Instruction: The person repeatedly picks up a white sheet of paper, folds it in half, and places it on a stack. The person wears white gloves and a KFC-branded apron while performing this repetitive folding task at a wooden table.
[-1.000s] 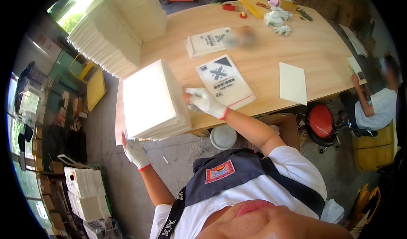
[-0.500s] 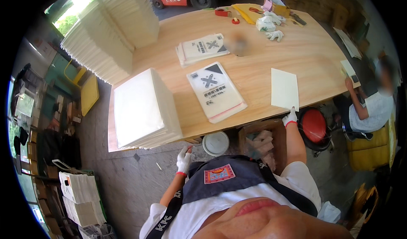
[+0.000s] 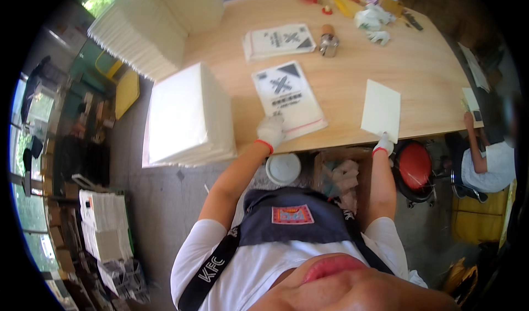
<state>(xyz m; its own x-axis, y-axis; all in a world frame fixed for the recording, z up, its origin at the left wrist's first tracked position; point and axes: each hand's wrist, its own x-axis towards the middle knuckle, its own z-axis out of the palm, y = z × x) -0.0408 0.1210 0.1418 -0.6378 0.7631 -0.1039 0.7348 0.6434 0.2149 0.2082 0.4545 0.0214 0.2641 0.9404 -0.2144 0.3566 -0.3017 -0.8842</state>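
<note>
My left hand (image 3: pixel 271 129), in a white glove with a red cuff, reaches over the table edge onto a stack of clear plastic bags (image 3: pixel 295 101) with black print. Its fingers look spread on the near left part of the top bag, slightly blurred. My right hand (image 3: pixel 384 142), gloved the same way, pinches the near edge of a white rectangular sheet (image 3: pixel 381 108) that lies on the table. Left of the bags stands a tall stack of white sheets (image 3: pixel 184 112).
Higher white stacks (image 3: pixel 138 32) stand at the table's far left. Beyond the bags lie more printed bags (image 3: pixel 278 41) and a glass jar (image 3: pixel 328 42). A white bucket (image 3: pixel 283 169), an open carton (image 3: pixel 361 159) and a red stool (image 3: pixel 414 165) sit below the edge. A person (image 3: pixel 487 165) sits at right.
My left hand has risen from beside the apron and moved up and right onto the plastic bags. My right hand stays at the white sheet's near edge. The view has shifted slightly.
</note>
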